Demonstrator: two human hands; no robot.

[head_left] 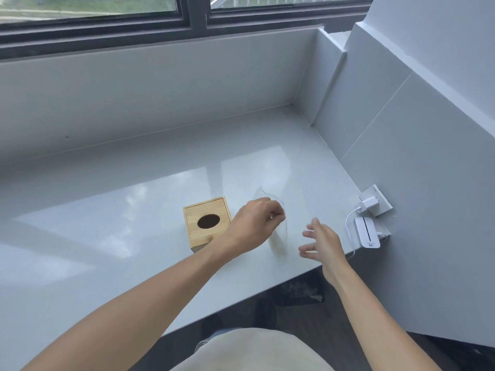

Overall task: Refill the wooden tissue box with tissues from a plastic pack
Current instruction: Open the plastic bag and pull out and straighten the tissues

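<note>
A square wooden tissue box [199, 210] with a dark oval opening in its lid stands on the glossy white counter [107, 215]. Just right of it, my left hand [254, 223] pinches the top of a thin, clear plastic pack [278, 242] that stands upright and reaches down to the counter. The pack is nearly see-through and I cannot tell whether it holds tissues. My right hand [322, 245] hovers a little to the right of the pack, fingers spread, touching nothing.
A white charger [368, 203] is plugged into a wall socket at the counter's right end, with a cable running to a white device [367, 235] beside it. The counter's front edge runs close under my right wrist. Walls close off the back and right.
</note>
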